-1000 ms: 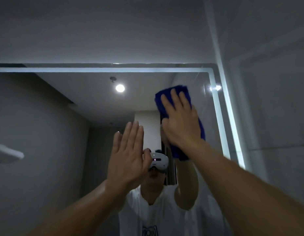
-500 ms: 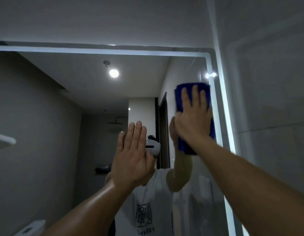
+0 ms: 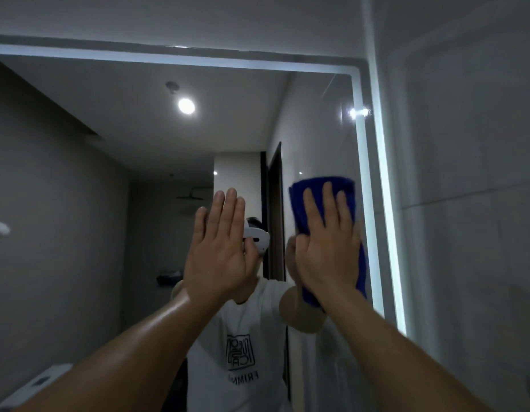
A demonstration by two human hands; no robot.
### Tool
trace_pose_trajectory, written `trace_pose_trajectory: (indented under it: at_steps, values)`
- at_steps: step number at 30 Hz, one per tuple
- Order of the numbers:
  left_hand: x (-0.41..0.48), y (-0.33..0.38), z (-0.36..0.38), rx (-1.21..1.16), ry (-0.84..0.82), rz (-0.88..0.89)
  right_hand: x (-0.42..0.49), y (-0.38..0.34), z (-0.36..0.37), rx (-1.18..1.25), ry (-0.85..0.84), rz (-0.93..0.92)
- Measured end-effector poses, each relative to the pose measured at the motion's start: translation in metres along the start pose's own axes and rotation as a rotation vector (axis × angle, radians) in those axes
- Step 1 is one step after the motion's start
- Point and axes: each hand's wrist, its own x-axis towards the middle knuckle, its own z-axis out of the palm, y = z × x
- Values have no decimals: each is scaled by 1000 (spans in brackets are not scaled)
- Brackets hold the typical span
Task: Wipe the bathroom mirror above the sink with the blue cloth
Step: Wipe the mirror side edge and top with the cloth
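Right up against the glass, the blue cloth (image 3: 318,185) lies flat on the mirror (image 3: 124,144), near its right edge and about halfway up the visible pane. The right hand (image 3: 326,251) presses it there with the palm spread and the fingers (image 3: 327,200) straight and slightly apart; nothing is curled round the fabric, which shows above the fingertips and again below the wrist on the outer side. The left hand (image 3: 219,257) is raised just beside it, to the left, also flat, with the fingers straight and close together and holding nothing; whether it touches the glass cannot be told. Both forearms reach up from the lower corners of the view. A lit strip (image 3: 373,203) runs along the top and down the right side of the mirror, just beside the cloth. Reflected in the glass are a round ceiling light (image 3: 186,106), a white headset (image 3: 256,237) between the two hands, a white printed T-shirt (image 3: 243,337) and a dark doorway (image 3: 275,209). Pale wall tiles (image 3: 465,173) fill the right of the view.
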Motion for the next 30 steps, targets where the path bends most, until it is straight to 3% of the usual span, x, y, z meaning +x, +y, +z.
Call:
trace_pose_trajectory:
  at_steps: [4, 7, 13, 17, 22, 25, 27, 30]
  values:
    - [2, 0, -1, 0, 8, -2, -113, 21, 12, -96, -76, -293]
    - [-3, 5, -5, -32, -1, -25, -129, 47, 5, -54, -119, -410]
    - [-53, 32, 1, -26, 33, 182, -44, 40, -12, 65, 2, 141]
    - [-70, 41, 15, -25, 53, 201, -107, 31, 1, 61, -3, 121]
    - [-78, 45, 24, -8, 54, 193, -247, 47, 8, -70, -182, -106]
    - [-78, 47, 22, 15, 69, 201, -242, 73, -1, -78, -222, -270]
    - [-79, 48, 22, 25, 65, 192, -209, 83, -7, -59, -169, -164]
    - [-79, 49, 22, 52, 52, 195, -150, 77, -7, 19, -39, 214]
